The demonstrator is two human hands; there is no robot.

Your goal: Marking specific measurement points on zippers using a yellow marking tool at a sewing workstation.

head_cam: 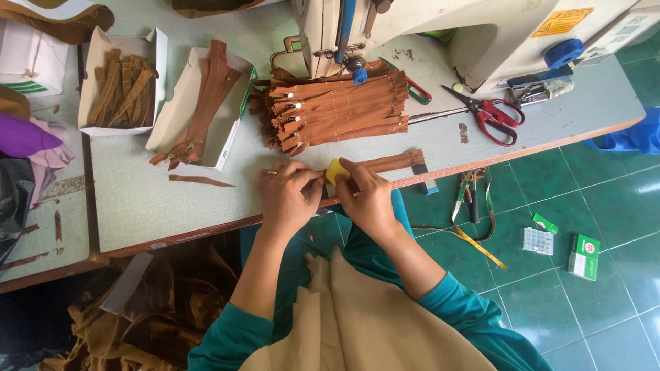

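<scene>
Both hands together at front edge of sewing table (172, 213): left hand (289, 196) pinches brown zipper (392, 162), right hand (368, 199) presses yellow chalk (335, 170) on it; zipper long axis runs rightward along edge, right hand nearer

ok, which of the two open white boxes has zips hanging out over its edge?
The right-hand box, nearer the sewing machine. The left box keeps its zips inside.

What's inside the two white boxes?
Brown zippers. The left box holds a short bundle; the right box holds long ones spilling over its edge. What lies beneath them is covered.
</scene>
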